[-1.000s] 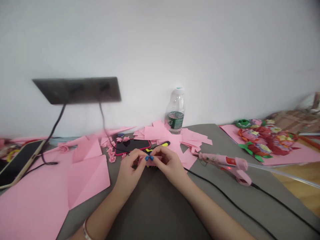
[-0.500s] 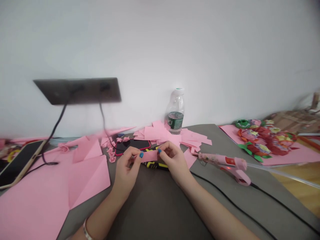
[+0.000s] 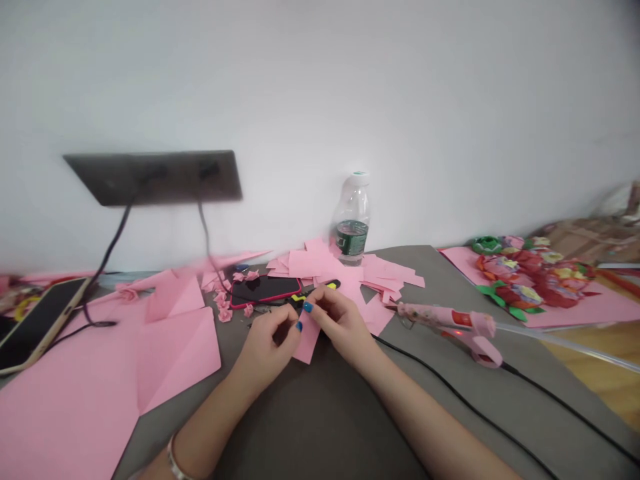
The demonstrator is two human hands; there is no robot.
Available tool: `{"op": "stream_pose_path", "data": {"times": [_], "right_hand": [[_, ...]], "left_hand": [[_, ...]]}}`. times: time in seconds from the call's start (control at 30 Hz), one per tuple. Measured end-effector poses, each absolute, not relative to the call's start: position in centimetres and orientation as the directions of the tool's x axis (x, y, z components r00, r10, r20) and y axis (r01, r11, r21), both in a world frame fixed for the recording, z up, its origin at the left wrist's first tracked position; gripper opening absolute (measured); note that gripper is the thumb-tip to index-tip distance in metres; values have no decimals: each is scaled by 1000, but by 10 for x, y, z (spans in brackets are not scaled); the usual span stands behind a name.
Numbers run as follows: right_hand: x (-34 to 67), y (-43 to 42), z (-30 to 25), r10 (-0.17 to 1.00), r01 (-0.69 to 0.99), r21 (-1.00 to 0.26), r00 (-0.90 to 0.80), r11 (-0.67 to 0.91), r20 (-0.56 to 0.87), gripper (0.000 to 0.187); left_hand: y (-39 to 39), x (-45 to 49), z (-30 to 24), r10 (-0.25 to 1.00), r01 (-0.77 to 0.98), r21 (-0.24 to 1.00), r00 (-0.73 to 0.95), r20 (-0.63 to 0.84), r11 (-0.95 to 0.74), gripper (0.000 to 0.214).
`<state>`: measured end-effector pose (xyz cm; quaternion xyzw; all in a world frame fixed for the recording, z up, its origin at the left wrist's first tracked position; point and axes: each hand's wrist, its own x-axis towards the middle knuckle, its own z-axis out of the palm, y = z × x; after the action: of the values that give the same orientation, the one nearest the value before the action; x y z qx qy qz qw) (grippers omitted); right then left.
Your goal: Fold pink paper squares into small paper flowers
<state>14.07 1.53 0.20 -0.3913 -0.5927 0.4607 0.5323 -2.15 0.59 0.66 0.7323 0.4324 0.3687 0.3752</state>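
My left hand [image 3: 267, 350] and my right hand [image 3: 340, 323] meet over the grey table [image 3: 320, 413], both pinching a small pink paper piece [image 3: 306, 341] that hangs down between the fingertips. The nails are painted blue. Just behind the hands lies a black and yellow tool [image 3: 313, 293], partly hidden by my fingers. A phone in a red case [image 3: 265, 290] lies a little farther back to the left.
A pink glue gun [image 3: 453, 327] with a black cord [image 3: 475, 413] lies right of my hands. Pink paper squares [image 3: 320, 267] surround a clear bottle [image 3: 353, 220] by the wall. Large pink sheets [image 3: 100, 373] and another phone [image 3: 37, 323] sit left; paper flowers [image 3: 530, 277] far right.
The pink piece was held level and stretched between both hands; now it hangs downward, turned on end, with my hands closer together and slightly lower.
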Motion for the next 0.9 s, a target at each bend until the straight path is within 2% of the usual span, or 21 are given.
{"op": "stream_pose_path", "data": {"times": [0.17,0.43,0.53,0.7,0.8,0.9], "right_hand": [[140,15,2,960,-75,-961,-71,265,270,31],[140,17,-4,984,-262,-950,92,169,150,32],[139,17,-1,991,-308,-942,60,134,121,35],[140,17,4,978,-148,-979,-131,143,163,40],[141,18,2,974,-91,-981,-131,173,184,40],[141,18,1,971,-23,-981,-141,192,193,38]], "left_hand": [[6,-20,12,909,356,863,344,235,-358,19],[9,-22,8,932,305,900,284,227,-312,21],[9,-23,7,934,269,910,257,247,-315,22],[9,-23,8,934,202,922,207,290,-331,22],[10,-23,5,931,185,927,228,283,-327,18],[11,-22,2,948,145,945,173,269,-294,11]]}}
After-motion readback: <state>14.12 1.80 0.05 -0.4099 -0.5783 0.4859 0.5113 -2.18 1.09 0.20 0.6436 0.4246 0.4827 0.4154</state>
